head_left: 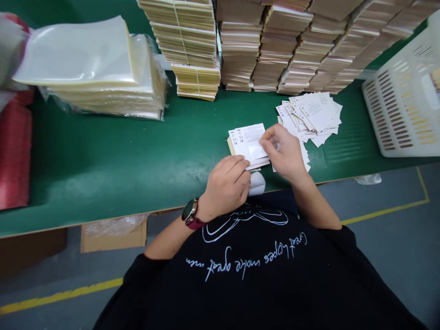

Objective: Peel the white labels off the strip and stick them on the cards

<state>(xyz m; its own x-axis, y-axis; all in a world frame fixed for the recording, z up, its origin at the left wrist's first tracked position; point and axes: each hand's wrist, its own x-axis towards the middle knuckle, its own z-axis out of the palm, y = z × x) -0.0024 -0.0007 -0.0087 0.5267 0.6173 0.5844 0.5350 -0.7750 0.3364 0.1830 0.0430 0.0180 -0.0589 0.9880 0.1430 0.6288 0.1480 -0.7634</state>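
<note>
Near the frame's centre, a stack of cards (243, 136) lies between two hands.
The left hand (228, 185) lays its fingers on the lower edge, seemingly steadying it, any grip unclear; the right hand (283, 153) pinches a white slip (255, 151) on top, perhaps for control.

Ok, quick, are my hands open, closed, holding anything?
Left hand: fingers curled, touching the stack of white printed rectangular cards; grip can't be told.
Right hand: closed, thumb and finger pinching a small white rectangular slip.
</note>
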